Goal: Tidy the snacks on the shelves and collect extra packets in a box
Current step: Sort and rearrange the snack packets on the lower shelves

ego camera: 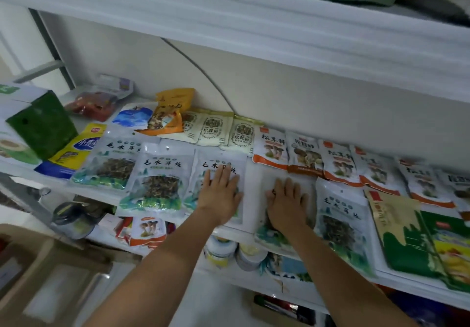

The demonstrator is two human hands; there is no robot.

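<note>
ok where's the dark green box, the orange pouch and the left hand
dark green box (pixel 42 127): head view, its front face
orange pouch (pixel 167 115): head view, its printed front
left hand (pixel 220 194): head view, back of hand

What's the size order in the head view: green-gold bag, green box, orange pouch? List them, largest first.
1. green-gold bag, though it lies nearest the camera, which inflates it
2. green box
3. orange pouch, farthest back, so partly shrunk by distance

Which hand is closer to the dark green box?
Left. The left hand lies flat on a white packet to the right of the dark green box; the right hand rests on the next packet, farther right.
</note>
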